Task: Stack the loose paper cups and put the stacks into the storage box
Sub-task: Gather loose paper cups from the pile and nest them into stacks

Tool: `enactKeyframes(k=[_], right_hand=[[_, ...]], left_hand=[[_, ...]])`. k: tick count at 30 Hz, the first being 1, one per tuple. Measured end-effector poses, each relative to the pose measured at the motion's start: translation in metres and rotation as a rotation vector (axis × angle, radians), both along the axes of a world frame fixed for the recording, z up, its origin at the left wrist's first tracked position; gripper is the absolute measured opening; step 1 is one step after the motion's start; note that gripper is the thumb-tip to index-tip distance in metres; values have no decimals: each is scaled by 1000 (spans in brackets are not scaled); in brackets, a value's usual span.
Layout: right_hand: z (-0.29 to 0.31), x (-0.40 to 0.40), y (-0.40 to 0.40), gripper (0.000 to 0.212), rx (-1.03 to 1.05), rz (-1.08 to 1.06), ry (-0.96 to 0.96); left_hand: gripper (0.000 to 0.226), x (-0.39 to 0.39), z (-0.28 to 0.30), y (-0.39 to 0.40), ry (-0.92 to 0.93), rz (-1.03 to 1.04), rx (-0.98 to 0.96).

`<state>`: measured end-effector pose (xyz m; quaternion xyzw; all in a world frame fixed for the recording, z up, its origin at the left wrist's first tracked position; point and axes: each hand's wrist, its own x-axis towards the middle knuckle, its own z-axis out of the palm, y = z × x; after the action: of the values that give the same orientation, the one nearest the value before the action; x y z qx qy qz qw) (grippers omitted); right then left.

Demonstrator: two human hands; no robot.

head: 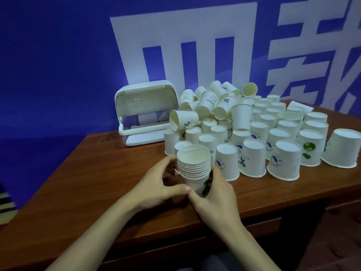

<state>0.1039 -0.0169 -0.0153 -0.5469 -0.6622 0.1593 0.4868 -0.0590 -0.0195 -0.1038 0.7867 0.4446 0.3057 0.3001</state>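
Head view: both hands, left hand (154, 184) and right hand (216, 190), clamp fingers around the cup stack (193, 165); keep it upright while carrying it to the storage box (145, 110).

stack (193, 165): white cups, green blotch print on the bottom one
loose cups (254, 137): white; prints in dark ink, "HELLO" with smiley, "%" marks, round blue-black badges; one has green blobs
lone cup (249, 89): pale yellowish inside
box (145, 108): white shell, clear greyish lid
table (109, 163): reddish-brown wood grain
wall (58, 55): deep blue, big white block characters
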Motion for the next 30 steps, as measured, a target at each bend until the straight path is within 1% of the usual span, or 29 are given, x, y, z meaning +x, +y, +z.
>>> enactKeyframes(k=[1,2,3,4,5,6,7,8,9,10,11,14,17,19,21,22,24,26,28,30], right_hand=[[-74,-4,-58,56,-93,-6,28],[-105,14,-64,57,-184,-110,51],[-110,22,-69,59,-179,-145,29],[-122,23,-70,60,-178,-168,17],[-122,24,-65,59,-168,-178,78],[-122,22,-55,58,-115,-177,81],[-118,19,-52,58,-134,-194,77],[-123,19,-55,58,-125,-204,69],[-123,16,-65,57,-131,-219,61],[-128,15,-63,57,-121,-231,38],[-127,13,-63,56,-126,-237,32],[-127,8,-56,53,-113,-270,-40],[-128,5,-58,54,-114,-297,-62],[-127,5,-59,58,-131,-301,-52],[-127,5,-59,62,-131,-301,-46],[-128,5,-58,63,-120,-296,-53],[-129,6,-59,63,-130,-277,-58],[-129,6,-59,63,-117,-263,-57],[-132,6,-59,63,-65,-270,-61],[-134,5,-58,64,-46,-278,-65]], left_hand=[[82,1,-4,4,-90,68,0],[78,2,-7,14,-189,151,0],[70,4,-8,22,-247,224,-3],[63,8,-11,26,-254,312,5],[62,12,-19,35,-194,374,-9],[67,16,-24,42,-72,415,-14],[73,20,-28,48,76,459,12],[75,23,-28,50,188,459,24],[73,25,-31,55,215,437,48],[71,26,-30,55,188,405,45],[70,25,-29,55,105,396,39],[64,16,-26,51,-268,415,-5],[61,11,-18,48,-460,388,10],[54,13,-10,43,-583,359,0],[49,13,-6,42,-649,335,-17],[50,10,-5,42,-681,326,-38],[62,2,-3,44,-701,306,-70],[70,-4,4,42,-658,290,-76],[68,-9,18,38,-569,270,-32],[58,-16,37,35,-461,224,28]])
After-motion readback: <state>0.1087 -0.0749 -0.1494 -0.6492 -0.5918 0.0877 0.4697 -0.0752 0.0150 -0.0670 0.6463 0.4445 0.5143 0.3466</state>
